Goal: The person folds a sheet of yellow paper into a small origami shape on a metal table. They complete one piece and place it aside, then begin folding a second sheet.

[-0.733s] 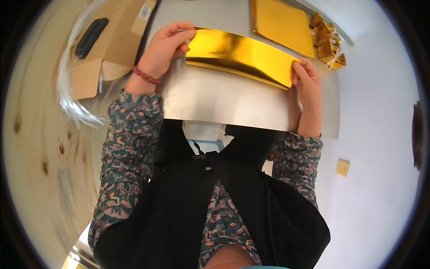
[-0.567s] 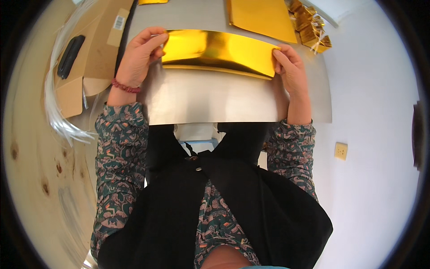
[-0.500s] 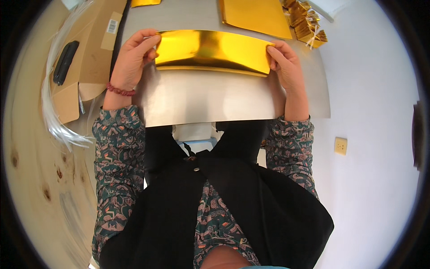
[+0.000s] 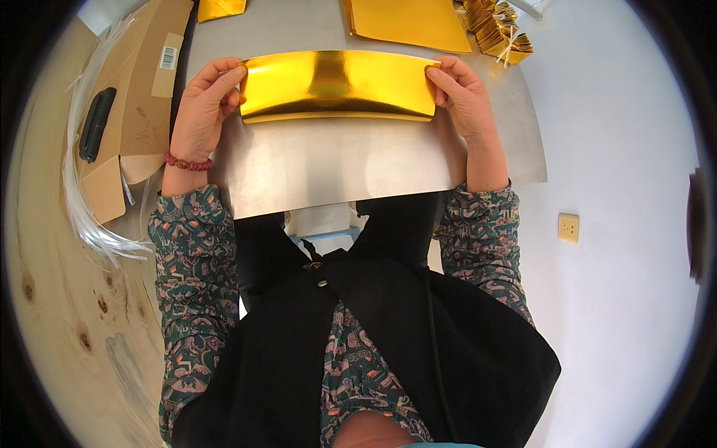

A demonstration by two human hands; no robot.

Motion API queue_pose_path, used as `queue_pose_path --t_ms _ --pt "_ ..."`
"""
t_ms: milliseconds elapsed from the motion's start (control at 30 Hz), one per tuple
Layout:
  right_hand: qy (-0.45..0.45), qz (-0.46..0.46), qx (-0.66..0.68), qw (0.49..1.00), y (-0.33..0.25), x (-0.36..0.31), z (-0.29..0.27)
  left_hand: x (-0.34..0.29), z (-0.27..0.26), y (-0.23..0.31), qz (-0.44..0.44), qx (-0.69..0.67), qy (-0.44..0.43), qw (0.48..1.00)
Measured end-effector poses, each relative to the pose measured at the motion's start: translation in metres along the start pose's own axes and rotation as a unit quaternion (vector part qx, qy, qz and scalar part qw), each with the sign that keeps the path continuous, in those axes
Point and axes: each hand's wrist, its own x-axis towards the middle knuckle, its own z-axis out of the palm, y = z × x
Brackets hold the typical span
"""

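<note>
A shiny gold foil sheet [image 4: 336,84], folded into a long strip, spans the space between my hands above a metal tabletop [image 4: 314,168]. Its lower edge shows a fold with a second layer beneath. My left hand [image 4: 213,93] pinches the strip's left end, thumb on top and fingers curled behind. At the right end, my right hand [image 4: 459,89] grips the strip the same way. The fingertips behind the foil are partly hidden.
Flat gold sheets [image 4: 407,26] lie stacked at the far side, beside tied bundles of folded gold pieces [image 4: 502,37]. Another gold piece [image 4: 222,9] is at the far left. An open cardboard box [image 4: 138,104] with pale plastic strands [image 4: 82,201] stands left. A white wall [image 4: 612,149] bounds the right.
The view has shifted slightly, so table, foil and hands sit a little further left. Both hands keep hold of the strip's ends, and the strip looks more level.
</note>
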Motion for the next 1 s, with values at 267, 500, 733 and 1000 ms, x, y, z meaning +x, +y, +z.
queue_pose_path --t_ms 267,500,733,1000 --pt "0.021 0.016 -0.008 1.000 0.004 0.000 -0.004 0.000 0.003 0.000 -0.008 0.003 0.012 1.000" --pt "0.025 0.022 -0.026 0.999 0.003 0.001 -0.003 -0.004 0.007 0.001 0.002 -0.009 -0.003 1.000" --pt "0.010 0.020 -0.040 0.999 0.002 0.001 -0.004 -0.004 0.010 0.004 0.017 0.023 -0.012 1.000" --pt "0.016 0.036 -0.094 0.995 -0.002 0.000 0.003 -0.002 0.012 0.001 0.015 0.086 0.027 0.996"
